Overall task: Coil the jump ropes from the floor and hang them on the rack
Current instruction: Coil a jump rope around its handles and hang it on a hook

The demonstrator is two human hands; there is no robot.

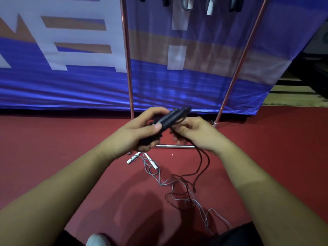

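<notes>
My left hand [140, 128] grips the two black handles [170, 118] of a black jump rope, held together above the floor. My right hand [193, 132] pinches the black cord [202, 162] just below the handles; the cord hangs down and trails loose over the red floor. A grey rope [165, 182] with white handles [150, 161] lies tangled on the floor under my hands. The metal rack [128, 68] stands right in front of me, with several coiled ropes [209, 6] hanging at its top.
A blue and white banner [71, 77] hangs behind the rack. The rack's base bar [175, 146] lies on the red floor [53, 148] under my hands. My white shoe [99, 240] shows at the bottom edge. Dark steps [301, 89] are at the right.
</notes>
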